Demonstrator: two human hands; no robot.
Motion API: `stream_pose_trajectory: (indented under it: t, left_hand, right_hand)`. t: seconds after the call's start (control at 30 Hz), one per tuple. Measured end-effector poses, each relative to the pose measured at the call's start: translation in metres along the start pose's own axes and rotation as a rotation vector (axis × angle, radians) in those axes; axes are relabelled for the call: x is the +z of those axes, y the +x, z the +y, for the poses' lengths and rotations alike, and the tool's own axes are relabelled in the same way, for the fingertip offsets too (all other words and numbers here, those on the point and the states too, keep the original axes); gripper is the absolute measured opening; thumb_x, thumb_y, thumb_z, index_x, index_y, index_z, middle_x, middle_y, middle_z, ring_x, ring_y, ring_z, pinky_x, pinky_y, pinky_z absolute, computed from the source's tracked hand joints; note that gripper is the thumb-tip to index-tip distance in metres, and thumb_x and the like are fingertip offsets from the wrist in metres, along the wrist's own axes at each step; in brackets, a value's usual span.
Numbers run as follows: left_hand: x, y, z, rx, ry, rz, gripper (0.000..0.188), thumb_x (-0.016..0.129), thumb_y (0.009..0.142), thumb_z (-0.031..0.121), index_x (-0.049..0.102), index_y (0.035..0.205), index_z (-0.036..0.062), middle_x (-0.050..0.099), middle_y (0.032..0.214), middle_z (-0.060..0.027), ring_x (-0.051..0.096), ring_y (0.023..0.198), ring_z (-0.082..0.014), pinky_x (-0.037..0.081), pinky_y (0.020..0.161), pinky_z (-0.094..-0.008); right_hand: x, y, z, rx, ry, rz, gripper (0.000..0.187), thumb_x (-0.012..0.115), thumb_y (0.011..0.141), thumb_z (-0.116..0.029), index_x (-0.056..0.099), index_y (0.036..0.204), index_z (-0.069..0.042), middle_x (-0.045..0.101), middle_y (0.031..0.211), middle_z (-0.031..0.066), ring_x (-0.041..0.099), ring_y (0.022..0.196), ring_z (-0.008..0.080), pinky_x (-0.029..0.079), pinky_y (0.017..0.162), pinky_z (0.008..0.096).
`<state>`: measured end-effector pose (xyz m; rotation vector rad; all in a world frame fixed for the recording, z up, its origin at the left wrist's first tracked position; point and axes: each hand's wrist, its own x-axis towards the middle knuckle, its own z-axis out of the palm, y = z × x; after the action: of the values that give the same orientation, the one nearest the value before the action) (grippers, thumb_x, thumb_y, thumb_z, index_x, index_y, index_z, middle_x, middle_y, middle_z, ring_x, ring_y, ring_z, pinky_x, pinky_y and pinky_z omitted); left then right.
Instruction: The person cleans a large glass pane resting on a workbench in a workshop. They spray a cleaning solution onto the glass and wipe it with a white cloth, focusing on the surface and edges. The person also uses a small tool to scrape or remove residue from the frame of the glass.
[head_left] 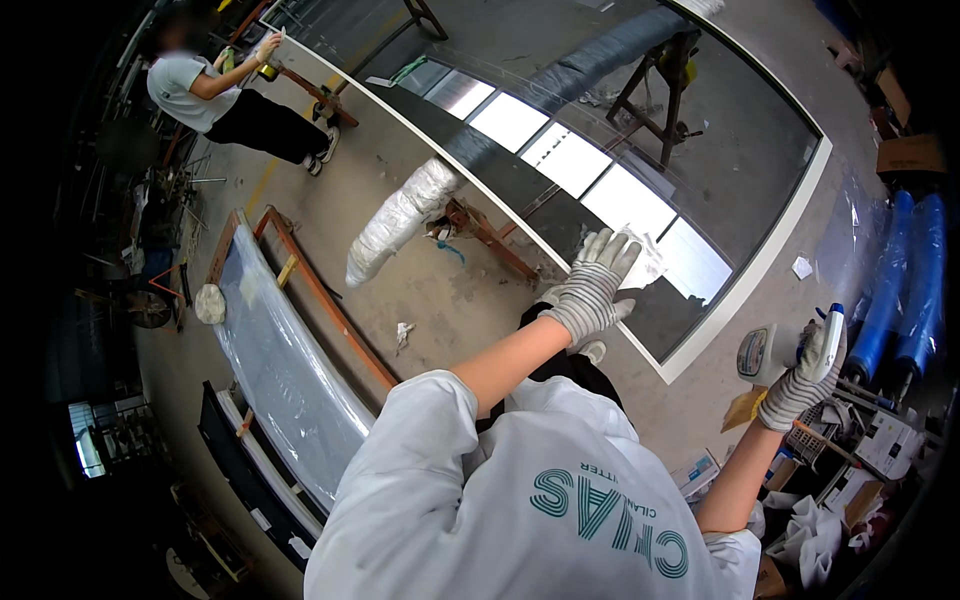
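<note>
A large white-framed glass panel [745, 262] lies before me, its pane reflecting bright rectangles. My left hand [590, 290], in a grey-and-white striped glove, is laid flat over the near-left part of the pane with fingers apart. Beside and partly under its fingers is a crumpled white cloth or paper wipe [645, 262] on the glass. To the right of the frame corner, my right hand [802, 388], gloved alike, is closed around a spray bottle [757, 352] with a white and blue trigger head. The glove hides part of the bottle.
Padded supports, one in white wrap [405, 215], hold the panel up. Film-wrapped panels [280, 350] lean on a brown frame at left. At the far left stands another person [205, 95], a hand at the frame's end. Blue wrapped rolls [905, 280] and boxes crowd the right.
</note>
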<state>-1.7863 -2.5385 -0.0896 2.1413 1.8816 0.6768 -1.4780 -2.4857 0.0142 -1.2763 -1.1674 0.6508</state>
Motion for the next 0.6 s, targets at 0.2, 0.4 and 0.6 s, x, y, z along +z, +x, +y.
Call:
stream_pose_trajectory:
  t: [0.2, 0.4, 0.6]
  left_hand:
    - [-0.050, -0.049, -0.054, -0.064, -0.062, 0.154, 0.072, 0.072, 0.063, 0.031, 0.050, 0.129, 0.0115, 0.045, 0.134, -0.0148, 0.036, 0.126, -0.0388, 0.028, 0.108, -0.0521]
    - [-0.095, -0.054, -0.186, -0.294, 0.098, 0.415, 0.058, 0.066, 0.070, 0.018, 0.052, 0.126, 0.0061, 0.050, 0.128, -0.0157, 0.041, 0.121, -0.0365, 0.032, 0.105, -0.0490]
    - [-0.161, 0.014, -0.336, -0.589, 0.315, 0.440, 0.042, 0.065, 0.076, 0.019, 0.062, 0.118, 0.0184, 0.034, 0.145, -0.0159, 0.032, 0.130, -0.0384, 0.029, 0.108, -0.0468]
  right_hand:
    - [0.053, 0.016, -0.086, -0.209, 0.088, -0.101, 0.048, 0.065, 0.088, -0.014, 0.048, 0.130, 0.001, 0.063, 0.101, 0.0077, 0.059, 0.091, 0.0144, 0.048, 0.084, 0.0289]
    - [0.125, 0.022, -0.063, -0.103, 0.154, -0.205, 0.045, 0.066, 0.086, -0.007, 0.051, 0.128, -0.001, 0.062, 0.105, 0.0063, 0.060, 0.096, 0.0153, 0.049, 0.086, 0.0298]
    - [0.190, -0.015, -0.044, -0.019, 0.046, -0.276, 0.059, 0.073, 0.079, -0.009, 0.045, 0.130, -0.002, 0.059, 0.097, 0.0050, 0.057, 0.088, 0.0136, 0.046, 0.090, 0.0316]
